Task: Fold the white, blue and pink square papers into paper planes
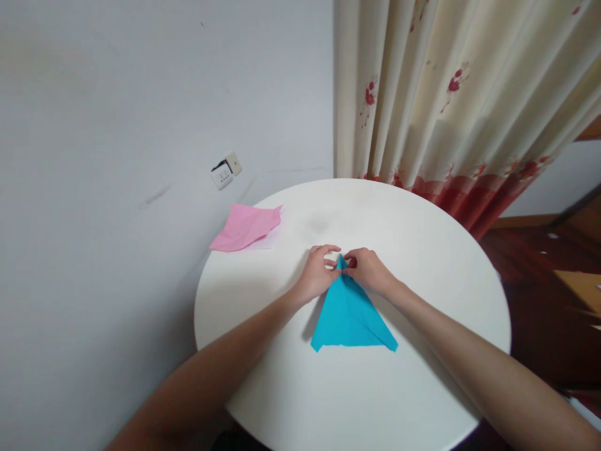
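A sheet of blue paper (350,316), folded into a tall triangle, lies on the white round table with its tip pointing away from me. Its wide edge faces me, and small flaps stick out at both lower corners. My left hand (319,272) is at the left side of the tip, thumb against the paper and the other fingers curved above it. On the right side of the tip, my right hand (369,268) pinches the paper between thumb and fingers. The fingertips of both hands nearly meet at the tip and partly cover it.
Pink paper (246,227) rests at the table's far left edge, over a paler sheet (268,240). The white table (422,225) stands near a wall with a socket (222,176). A floral curtain (436,94) hangs behind it.
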Tool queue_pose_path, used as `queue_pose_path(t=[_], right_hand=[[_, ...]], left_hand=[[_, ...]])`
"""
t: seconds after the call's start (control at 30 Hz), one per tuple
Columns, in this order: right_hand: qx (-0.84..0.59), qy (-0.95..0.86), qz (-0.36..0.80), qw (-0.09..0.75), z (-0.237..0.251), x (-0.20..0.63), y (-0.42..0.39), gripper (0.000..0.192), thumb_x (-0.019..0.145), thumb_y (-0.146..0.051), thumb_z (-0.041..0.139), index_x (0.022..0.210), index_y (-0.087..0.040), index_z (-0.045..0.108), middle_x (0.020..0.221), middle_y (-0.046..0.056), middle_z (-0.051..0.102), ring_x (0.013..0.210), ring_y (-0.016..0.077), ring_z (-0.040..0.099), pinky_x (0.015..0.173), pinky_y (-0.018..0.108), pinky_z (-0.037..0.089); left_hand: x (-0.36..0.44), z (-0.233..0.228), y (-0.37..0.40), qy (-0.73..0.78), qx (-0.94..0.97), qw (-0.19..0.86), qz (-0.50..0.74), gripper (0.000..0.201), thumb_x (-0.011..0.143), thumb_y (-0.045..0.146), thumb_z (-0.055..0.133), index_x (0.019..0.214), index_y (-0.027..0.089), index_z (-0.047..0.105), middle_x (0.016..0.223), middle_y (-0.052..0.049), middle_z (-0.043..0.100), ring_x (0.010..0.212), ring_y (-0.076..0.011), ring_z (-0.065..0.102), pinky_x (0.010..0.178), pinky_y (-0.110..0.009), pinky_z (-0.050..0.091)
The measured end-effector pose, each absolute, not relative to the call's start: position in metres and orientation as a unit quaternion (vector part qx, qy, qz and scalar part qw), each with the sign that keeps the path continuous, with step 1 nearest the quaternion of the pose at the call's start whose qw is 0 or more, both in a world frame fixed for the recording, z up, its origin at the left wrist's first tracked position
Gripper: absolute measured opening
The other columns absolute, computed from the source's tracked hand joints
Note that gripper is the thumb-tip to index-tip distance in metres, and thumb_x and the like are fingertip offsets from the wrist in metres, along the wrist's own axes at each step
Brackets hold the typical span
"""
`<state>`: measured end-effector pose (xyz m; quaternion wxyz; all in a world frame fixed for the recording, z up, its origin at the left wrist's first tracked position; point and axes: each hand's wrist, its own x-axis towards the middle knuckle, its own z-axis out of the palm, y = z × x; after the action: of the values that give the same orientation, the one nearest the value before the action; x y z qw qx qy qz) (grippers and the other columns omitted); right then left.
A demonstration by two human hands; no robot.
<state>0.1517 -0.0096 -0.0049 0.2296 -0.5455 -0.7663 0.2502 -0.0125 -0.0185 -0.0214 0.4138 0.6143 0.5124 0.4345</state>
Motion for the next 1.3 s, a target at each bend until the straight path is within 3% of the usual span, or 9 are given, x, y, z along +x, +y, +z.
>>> queue_pose_path(t=[0.13,0.23,0.3,0.4,0.5,0.7,0.87,1.03,1.3], right_hand=[[-0.573,-0.724,0.26,0.283,-0.011,0.155,-0.002,0.031,0.075,-0.024,0.072,0.103,-0.011,0.071,0.089,0.011,0.072,0.076,0.0196,0.063,0.069,0.028,0.042],[-0.54,-0.682,0.368,0.329,-0.012,0.158,0.003,0.02,0.078,-0.032,0.066,0.078,-0.013,0.07,0.072,0.006,0.067,0.064,0.0156,0.057,0.061,0.027,0.04],[-0.498,-0.653,0.437,0.367,-0.01,0.158,0.004,0.024,0.077,-0.035,0.065,0.064,-0.015,0.063,0.061,0.001,0.059,0.056,0.0126,0.05,0.054,0.025,0.036],[-0.45,-0.618,0.485,0.425,-0.004,0.155,0.0,0.027,0.073,-0.041,0.068,0.064,-0.016,0.06,0.057,-0.003,0.053,0.052,0.0105,0.044,0.05,0.024,0.033],[-0.417,-0.61,0.506,0.444,0.003,0.152,-0.005,0.031,0.072,-0.045,0.071,0.068,-0.015,0.063,0.059,-0.002,0.055,0.054,0.0104,0.045,0.05,0.024,0.034],[-0.415,-0.593,0.498,0.478,0.009,0.145,-0.013,0.034,0.074,-0.047,0.069,0.068,-0.014,0.067,0.063,0.002,0.061,0.057,0.0121,0.049,0.054,0.026,0.037],[-0.407,-0.597,0.504,0.474,0.012,0.143,-0.017,0.036,0.074,-0.05,0.07,0.069,-0.014,0.069,0.063,0.001,0.062,0.057,0.0119,0.048,0.054,0.025,0.036],[-0.427,-0.597,0.545,0.405,0.013,0.143,-0.021,0.043,0.071,-0.056,0.072,0.065,-0.014,0.068,0.055,-0.001,0.055,0.05,0.0097,0.04,0.047,0.025,0.029],[-0.375,-0.569,0.629,0.375,0.015,0.146,-0.023,0.036,0.066,-0.047,0.079,0.067,-0.013,0.07,0.06,0.0,0.062,0.052,0.0104,0.048,0.052,0.025,0.037]], left_hand=[[-0.016,-0.012,-0.018,0.499,0.555,0.47,0.471,0.054,0.066,0.006,0.071,0.118,0.018,0.062,0.124,-0.013,0.059,0.084,-0.0156,0.066,0.068,-0.025,0.052],[-0.02,-0.002,-0.019,0.478,0.5,0.549,0.47,0.057,0.066,0.014,0.076,0.121,0.015,0.062,0.104,-0.012,0.069,0.081,-0.0183,0.066,0.068,-0.028,0.052],[-0.021,0.003,-0.019,0.456,0.489,0.582,0.463,0.051,0.065,0.02,0.079,0.114,0.013,0.067,0.094,-0.011,0.072,0.081,-0.02,0.066,0.072,-0.031,0.051],[-0.022,0.005,-0.017,0.442,0.506,0.587,0.452,0.033,0.07,0.032,0.078,0.097,0.012,0.075,0.085,-0.009,0.072,0.076,-0.0188,0.063,0.071,-0.031,0.049],[-0.023,0.006,-0.017,0.449,0.518,0.568,0.455,0.031,0.074,0.04,0.075,0.089,0.013,0.077,0.077,-0.006,0.071,0.068,-0.0159,0.059,0.065,-0.028,0.045],[-0.025,0.019,-0.022,0.461,0.54,0.529,0.466,0.028,0.068,0.04,0.08,0.074,0.012,0.076,0.07,-0.006,0.069,0.065,-0.0143,0.056,0.063,-0.026,0.043],[-0.024,0.021,-0.024,0.468,0.543,0.511,0.473,0.026,0.069,0.039,0.079,0.072,0.014,0.075,0.068,-0.004,0.067,0.063,-0.0138,0.055,0.061,-0.026,0.041],[-0.023,0.019,-0.023,0.487,0.531,0.48,0.501,0.025,0.069,0.039,0.078,0.07,0.015,0.075,0.063,-0.002,0.065,0.06,-0.0125,0.052,0.058,-0.025,0.038],[-0.025,0.023,-0.022,0.422,0.513,0.578,0.475,0.03,0.072,0.042,0.078,0.081,0.013,0.078,0.075,-0.006,0.07,0.069,-0.0154,0.059,0.063,-0.027,0.044]])
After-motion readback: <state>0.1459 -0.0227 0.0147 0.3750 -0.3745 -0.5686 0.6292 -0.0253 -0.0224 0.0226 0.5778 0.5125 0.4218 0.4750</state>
